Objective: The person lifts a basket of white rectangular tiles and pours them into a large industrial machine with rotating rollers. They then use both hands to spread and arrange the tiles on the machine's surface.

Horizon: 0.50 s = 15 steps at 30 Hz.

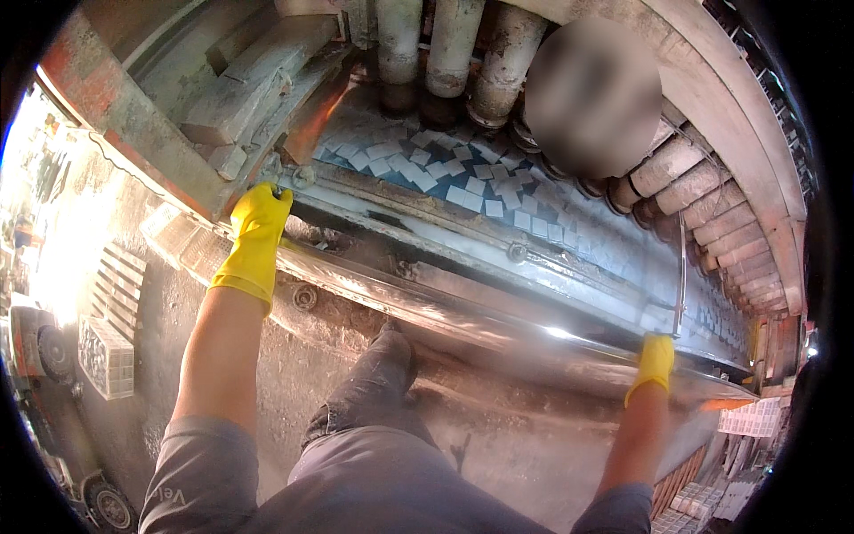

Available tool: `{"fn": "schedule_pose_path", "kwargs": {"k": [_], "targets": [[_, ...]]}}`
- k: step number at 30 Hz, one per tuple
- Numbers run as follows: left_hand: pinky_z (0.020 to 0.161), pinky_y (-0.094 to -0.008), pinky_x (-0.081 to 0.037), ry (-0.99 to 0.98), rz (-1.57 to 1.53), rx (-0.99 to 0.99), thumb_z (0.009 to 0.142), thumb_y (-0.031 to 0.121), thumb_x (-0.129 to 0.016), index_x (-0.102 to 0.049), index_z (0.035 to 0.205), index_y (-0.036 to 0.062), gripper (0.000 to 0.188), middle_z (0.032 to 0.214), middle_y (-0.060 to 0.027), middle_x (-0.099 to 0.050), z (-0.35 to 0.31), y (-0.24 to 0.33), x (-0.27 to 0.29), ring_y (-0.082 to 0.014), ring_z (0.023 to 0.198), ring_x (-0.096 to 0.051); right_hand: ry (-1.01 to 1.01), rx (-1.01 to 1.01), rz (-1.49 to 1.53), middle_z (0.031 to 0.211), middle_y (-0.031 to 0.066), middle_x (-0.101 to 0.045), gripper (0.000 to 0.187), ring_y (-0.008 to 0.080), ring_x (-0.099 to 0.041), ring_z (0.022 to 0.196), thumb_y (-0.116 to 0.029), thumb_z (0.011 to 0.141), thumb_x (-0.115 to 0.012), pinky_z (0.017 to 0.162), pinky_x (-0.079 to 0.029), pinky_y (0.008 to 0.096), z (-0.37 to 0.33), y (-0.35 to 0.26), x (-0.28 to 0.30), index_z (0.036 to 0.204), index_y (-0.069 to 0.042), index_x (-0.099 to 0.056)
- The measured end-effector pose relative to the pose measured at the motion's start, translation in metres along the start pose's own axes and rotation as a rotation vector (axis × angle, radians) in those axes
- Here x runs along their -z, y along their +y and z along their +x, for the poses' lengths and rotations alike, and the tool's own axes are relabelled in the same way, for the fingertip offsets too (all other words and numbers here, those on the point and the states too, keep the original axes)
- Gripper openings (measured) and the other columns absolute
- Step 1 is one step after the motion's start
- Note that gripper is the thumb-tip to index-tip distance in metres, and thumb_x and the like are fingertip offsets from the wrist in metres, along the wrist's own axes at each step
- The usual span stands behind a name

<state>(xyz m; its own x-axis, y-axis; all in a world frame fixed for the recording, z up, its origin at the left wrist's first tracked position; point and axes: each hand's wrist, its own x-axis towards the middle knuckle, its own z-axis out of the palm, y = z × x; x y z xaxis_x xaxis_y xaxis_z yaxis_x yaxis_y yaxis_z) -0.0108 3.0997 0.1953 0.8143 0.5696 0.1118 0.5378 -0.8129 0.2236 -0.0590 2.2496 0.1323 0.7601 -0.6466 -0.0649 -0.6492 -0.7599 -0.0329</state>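
A long, shiny metal panel [427,303] runs along the near side of a large machine, in front of my body. My left hand [259,216], in a yellow rubber glove, is closed at the panel's left end, beside the machine frame; a small dark piece shows at the top of the fist. Far to the right, my right hand [656,358], gloved the same, is closed at the panel's upper edge. A thin upright rod [681,276] ends just above that hand. Beyond the panel, many small white square tiles [463,196] lie scattered on a wet blue bed.
Thick grey cylinders [454,53] hang in a row above the bed. Stone-like blocks [258,80] rest at the upper left. On the floor at left stand a pallet [116,289], a white crate [107,358] and a wheeled vehicle [53,351]. White stacks [752,418] stand at right.
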Motion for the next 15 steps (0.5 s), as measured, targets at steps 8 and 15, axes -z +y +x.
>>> {"fn": "schedule_pose_path", "kwargs": {"k": [8,15], "targets": [[0.087,-0.0465,-0.053,-0.011,-0.009,0.017,0.087,0.050,-0.066,-0.072,0.114,0.0132,0.046,0.107,-0.0172,-0.074,0.021,0.019,0.004,-0.0371,0.103,-0.069,-0.112,0.108,-0.224,0.111,0.0217,-0.071,0.045,0.0333,-0.074,0.087,-0.040,0.094,-0.063,0.077,-0.058,0.0424,0.054,-0.002,0.001,0.117,-0.001,-0.066],[0.087,-0.0474,-0.053,0.017,-0.035,0.021,0.087,0.048,-0.066,-0.072,0.111,0.0092,0.046,0.105,-0.0199,-0.073,0.030,0.034,0.008,-0.0395,0.102,-0.068,0.012,-0.004,-0.069,0.105,0.0219,-0.071,0.031,0.0392,-0.069,0.095,-0.027,0.088,-0.058,0.084,-0.053,0.0487,0.039,-0.046,0.031,0.103,-0.004,-0.072]]}}
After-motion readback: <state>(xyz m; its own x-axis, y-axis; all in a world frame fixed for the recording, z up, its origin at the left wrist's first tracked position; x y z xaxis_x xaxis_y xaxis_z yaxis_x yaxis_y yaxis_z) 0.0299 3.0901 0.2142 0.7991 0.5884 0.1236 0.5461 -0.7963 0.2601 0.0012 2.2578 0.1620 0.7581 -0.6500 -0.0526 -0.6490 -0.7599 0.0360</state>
